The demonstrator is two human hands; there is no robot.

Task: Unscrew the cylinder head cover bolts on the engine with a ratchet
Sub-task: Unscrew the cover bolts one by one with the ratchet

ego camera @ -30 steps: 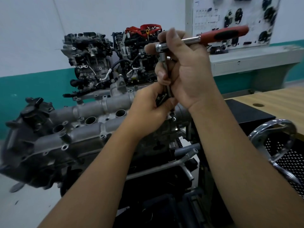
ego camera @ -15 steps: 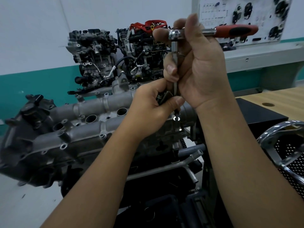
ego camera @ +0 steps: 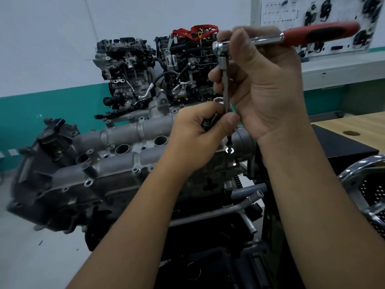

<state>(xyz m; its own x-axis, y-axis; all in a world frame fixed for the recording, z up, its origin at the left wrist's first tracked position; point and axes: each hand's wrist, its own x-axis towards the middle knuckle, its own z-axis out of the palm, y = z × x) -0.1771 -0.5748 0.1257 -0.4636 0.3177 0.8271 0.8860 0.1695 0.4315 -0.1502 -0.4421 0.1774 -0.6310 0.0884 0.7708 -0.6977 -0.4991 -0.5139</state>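
Two hands meet above the cover (ego camera: 129, 163): left hand (ego camera: 200, 132) pinches a loosened bolt (ego camera: 229, 140) under the extension; right hand (ego camera: 264, 84) curls round the ratchet (ego camera: 270, 39). Likely lifting it out; next, free it, move along.

**Workshop backdrop**

Ahead of you stands a pale wall (ego camera: 52, 38) with a teal lower band (ego camera: 52, 105). A white display board (ego camera: 312, 15) hangs upper right, above a grey cabinet (ego camera: 341, 74). A wooden desk (ego camera: 354, 126) sits right; pale floor (ego camera: 25, 247) lower left.
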